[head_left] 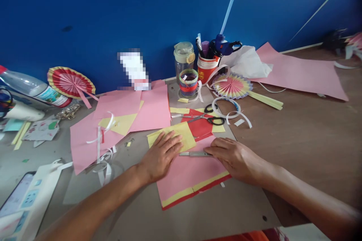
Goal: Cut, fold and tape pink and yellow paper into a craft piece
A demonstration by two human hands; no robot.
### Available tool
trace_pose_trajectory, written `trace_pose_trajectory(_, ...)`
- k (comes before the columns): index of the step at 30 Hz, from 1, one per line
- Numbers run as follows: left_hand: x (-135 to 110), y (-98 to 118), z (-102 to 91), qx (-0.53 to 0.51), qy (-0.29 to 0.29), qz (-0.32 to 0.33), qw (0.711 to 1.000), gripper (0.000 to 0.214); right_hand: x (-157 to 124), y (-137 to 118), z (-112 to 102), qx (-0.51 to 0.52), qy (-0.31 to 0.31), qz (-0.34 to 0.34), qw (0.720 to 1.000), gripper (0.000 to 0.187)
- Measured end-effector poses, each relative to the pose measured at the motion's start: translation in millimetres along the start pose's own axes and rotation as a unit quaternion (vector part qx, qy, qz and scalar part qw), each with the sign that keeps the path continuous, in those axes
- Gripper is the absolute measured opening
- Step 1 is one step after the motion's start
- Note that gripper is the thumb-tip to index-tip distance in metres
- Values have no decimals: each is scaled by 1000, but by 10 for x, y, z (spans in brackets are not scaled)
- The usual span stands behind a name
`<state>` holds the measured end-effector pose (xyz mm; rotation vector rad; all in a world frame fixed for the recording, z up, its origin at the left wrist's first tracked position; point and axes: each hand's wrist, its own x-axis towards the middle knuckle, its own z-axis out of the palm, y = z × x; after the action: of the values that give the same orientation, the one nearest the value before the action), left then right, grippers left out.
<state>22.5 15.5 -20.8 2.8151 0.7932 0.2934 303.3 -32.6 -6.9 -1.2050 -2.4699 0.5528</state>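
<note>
Fingers (173,144) of left hand (160,156) flat on yellow sheet (186,135), gripping nothing; right hand (236,157) flat, touching knife (195,154) on pink stack (189,176); likely lining up, needs steady pressure

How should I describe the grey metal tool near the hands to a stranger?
From the blue wall, come down to the pink sheet nearest the camera. At its far edge, between the left hand and the right hand, lies a slim grey metal tool. Unlike the black-handled scissors behind it, it is one straight bar.
</note>
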Motion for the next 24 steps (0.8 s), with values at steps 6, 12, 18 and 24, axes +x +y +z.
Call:
trace_pose_trajectory(6,-14,-13,21,-3,15,6,1000,40,-62,-26,-41,-8,-19,15,1000,37)
trace_pose_trajectory(12,6,-13,-66,-40,81,0,996,45,-278,51,-143,38,11,62,997,38)
trace_pose_trajectory(18,218,-13,-213,33,97,-152,983,56,-310,9,-76,46,8,63,997,38)
trace_pose_trajectory(24,401,-19,-232,25,87,-227,970,36,-248,-19,-54,14,-18,58,998,39)
